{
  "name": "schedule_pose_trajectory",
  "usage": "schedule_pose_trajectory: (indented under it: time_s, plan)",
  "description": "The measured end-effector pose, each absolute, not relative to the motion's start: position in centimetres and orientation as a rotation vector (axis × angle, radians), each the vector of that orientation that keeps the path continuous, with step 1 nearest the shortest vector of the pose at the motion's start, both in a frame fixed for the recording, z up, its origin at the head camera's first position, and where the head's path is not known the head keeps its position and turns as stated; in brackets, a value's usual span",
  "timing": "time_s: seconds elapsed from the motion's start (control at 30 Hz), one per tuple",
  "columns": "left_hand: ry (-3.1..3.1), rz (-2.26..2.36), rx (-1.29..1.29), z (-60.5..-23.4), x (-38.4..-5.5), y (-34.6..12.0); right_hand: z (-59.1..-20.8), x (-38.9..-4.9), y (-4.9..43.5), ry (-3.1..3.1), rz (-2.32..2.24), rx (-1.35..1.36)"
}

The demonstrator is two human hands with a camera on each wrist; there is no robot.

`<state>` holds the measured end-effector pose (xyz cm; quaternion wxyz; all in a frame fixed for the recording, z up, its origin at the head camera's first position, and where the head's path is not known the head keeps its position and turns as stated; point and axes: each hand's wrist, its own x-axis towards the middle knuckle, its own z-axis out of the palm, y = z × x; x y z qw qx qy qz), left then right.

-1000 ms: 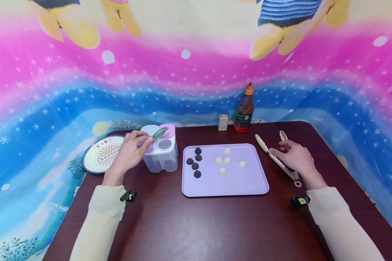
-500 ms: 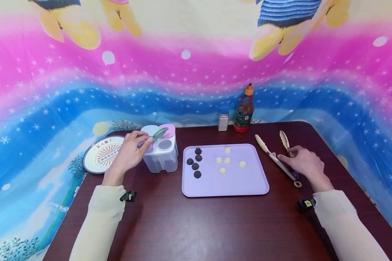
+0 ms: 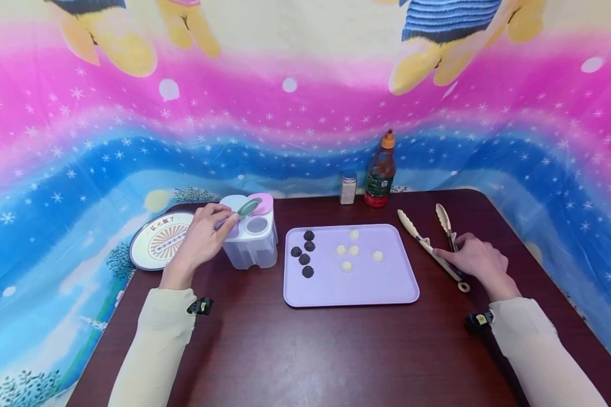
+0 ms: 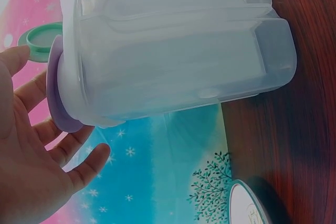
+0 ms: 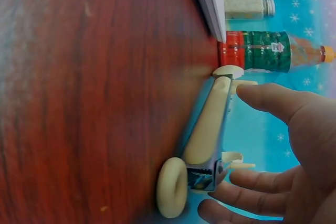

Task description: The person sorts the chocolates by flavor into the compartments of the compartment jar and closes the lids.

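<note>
My left hand (image 3: 202,234) pinches a small green lid (image 3: 249,207) above a white translucent box (image 3: 249,253) with several round openings. One opening near the front is uncovered; blue, pink (image 3: 261,204) and purple lids sit on the others. In the left wrist view the purple lid (image 4: 62,87) lies beside my lower fingers. On the right, my right hand (image 3: 478,261) hovers over cream-handled tongs (image 3: 409,225), whose arms are spread apart on the table. Thumb and fingers are apart around the tongs (image 5: 207,124) in the right wrist view; whether they touch is unclear.
A lilac tray (image 3: 336,291) in the middle bears several dark and several cream-coloured small pieces. Behind it stand a shaker jar (image 3: 348,189) and a red sauce bottle (image 3: 380,175). A patterned plate (image 3: 153,237) lies left of the box.
My right hand has shifted right and slightly toward me along the tongs. The left hand stays in place with the green lid.
</note>
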<state>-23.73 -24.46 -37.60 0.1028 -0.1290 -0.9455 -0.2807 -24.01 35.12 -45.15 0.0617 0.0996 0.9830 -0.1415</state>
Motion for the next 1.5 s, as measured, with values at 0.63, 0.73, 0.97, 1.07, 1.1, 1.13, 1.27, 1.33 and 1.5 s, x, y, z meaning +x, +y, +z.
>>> schedule_pose_trajectory:
  time_s: [0.63, 0.73, 0.97, 1.07, 1.1, 1.13, 1.27, 1.33, 1.5]
  plan:
    - [-2.790, -0.822, -0.375, -37.77, -23.74, -24.41, -45.36, -24.40, 35.46, 2.918, -0.382, 0.247]
    - [-2.787, -0.820, -0.374, -37.77, -23.73, -24.39, -45.30, -24.31, 35.46, 2.932, -0.431, 0.238]
    - [-2.778, -0.822, -0.375, -37.70, -23.66, -24.38, -45.07, -24.30, 35.60, 2.906, -0.558, 0.229]
    - [-2.778, -0.826, -0.370, -37.72, -23.61, -24.37, -45.15, -24.43, 35.77, 2.954, -0.513, 0.197]
    - [-2.778, -0.827, -0.369, -37.72, -23.59, -24.36, -45.17, -24.46, 35.79, 2.972, -0.496, 0.185]
    - [-2.777, -0.827, -0.367, -37.72, -23.58, -24.37, -45.21, -24.49, 35.83, 2.983, -0.488, 0.175]
    - [-2.775, -0.824, -0.370, -37.71, -23.59, -24.37, -45.24, -24.49, 35.83, 2.987, -0.486, 0.154]
    - [-2.776, -0.825, -0.375, -37.71, -23.61, -24.38, -45.23, -24.42, 35.78, 2.963, -0.513, 0.175]
    - [-2.774, -0.828, -0.379, -37.77, -23.66, -24.41, -45.33, -24.34, 35.85, 2.917, -0.567, 0.239]
